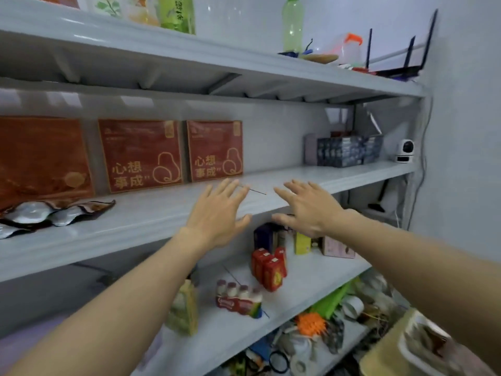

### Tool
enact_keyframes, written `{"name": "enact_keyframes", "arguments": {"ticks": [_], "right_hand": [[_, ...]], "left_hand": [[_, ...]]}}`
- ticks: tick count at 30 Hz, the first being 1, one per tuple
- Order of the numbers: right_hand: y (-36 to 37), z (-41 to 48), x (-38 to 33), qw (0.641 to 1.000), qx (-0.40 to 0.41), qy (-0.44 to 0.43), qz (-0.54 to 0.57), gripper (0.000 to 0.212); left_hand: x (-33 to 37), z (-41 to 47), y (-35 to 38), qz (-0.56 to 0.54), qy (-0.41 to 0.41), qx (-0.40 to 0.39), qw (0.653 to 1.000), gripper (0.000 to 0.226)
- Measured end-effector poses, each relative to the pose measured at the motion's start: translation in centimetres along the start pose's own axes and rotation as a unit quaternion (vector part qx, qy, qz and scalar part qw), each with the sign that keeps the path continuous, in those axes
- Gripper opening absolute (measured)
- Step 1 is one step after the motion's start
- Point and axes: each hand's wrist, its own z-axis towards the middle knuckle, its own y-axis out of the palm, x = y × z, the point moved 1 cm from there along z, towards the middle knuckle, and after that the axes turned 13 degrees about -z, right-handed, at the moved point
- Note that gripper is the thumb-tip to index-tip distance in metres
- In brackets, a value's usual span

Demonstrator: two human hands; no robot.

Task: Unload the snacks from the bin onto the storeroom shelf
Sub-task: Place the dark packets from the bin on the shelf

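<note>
Reaching over the middle shelf (352, 175), you hold your left hand (217, 213) and right hand (309, 207) spread, fingers straight, gripping nothing. They probably hover at frame centre to gauge the bare stretch for more stock. Silvery snack packets (48, 213), roughly three, lie on it at centre left. Three red boxes (141, 153) stand upright behind them. What looks like the bin (385, 356) sits lower right.

Grey shelf (162, 213) carries red boxes (141, 154) and snack packets (54, 213).

Two red boxes (141, 154) (214, 150) each read "心想事成".
</note>
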Motion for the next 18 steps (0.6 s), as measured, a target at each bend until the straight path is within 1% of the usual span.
{"name": "enact_keyframes", "arguments": {"ticks": [5, 9, 15, 18], "right_hand": [[4.5, -6.7, 8.7, 0.997, -0.049, 0.058, 0.015, 0.077], [8.5, -12.3, 14.1, 0.991, -0.093, 0.093, 0.017, 0.076], [12.3, -19.9, 20.9, 0.979, -0.136, 0.151, 0.016, 0.076], [13.9, -23.0, 23.5, 0.969, -0.158, 0.187, 0.012, 0.076]], "left_hand": [[10.3, 3.4, 4.5, -0.024, 0.047, -0.014, 0.999, 0.072], [17.2, 5.4, 8.9, -0.051, 0.077, -0.041, 0.995, 0.067], [25.2, 7.7, 14.1, -0.098, 0.106, -0.08, 0.986, 0.066], [29.4, 9.2, 16.4, -0.128, 0.141, -0.087, 0.978, 0.067]]}}
